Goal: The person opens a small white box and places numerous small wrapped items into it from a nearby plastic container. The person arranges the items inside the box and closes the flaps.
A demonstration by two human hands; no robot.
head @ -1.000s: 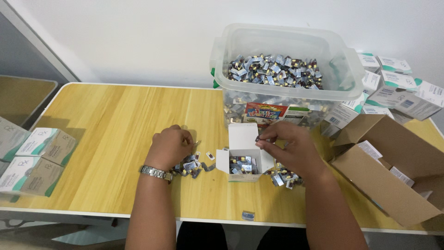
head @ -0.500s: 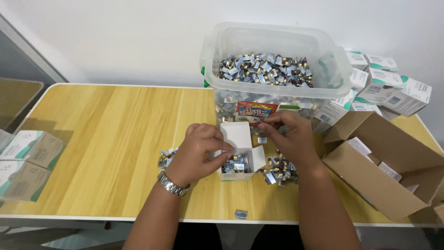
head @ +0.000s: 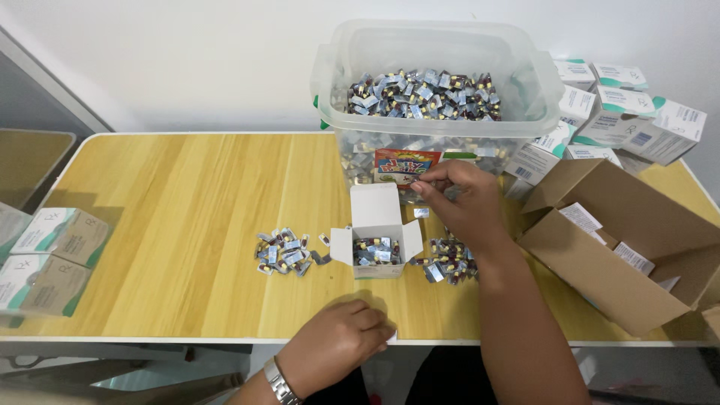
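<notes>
- A wooden table (head: 187, 225) is seen carrying a clear plastic tub (head: 439, 105).
- A small open white box (head: 377, 236), two heaps of what may be capsule strips (head: 283, 252), a brown carton (head: 637, 247) and green-and-white boxes (head: 52, 255) are laid on it.

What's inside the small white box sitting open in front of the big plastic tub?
The small white box holds a layer of small foil-wrapped pieces, blue and silver. Its front wall hides how deep they go. The right hand is just behind it, beside the raised lid flap.

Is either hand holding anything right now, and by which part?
The right hand pinches something tiny at its fingertips; what it is cannot be told. The left hand rests curled at the table edge, nothing visibly held.
</notes>
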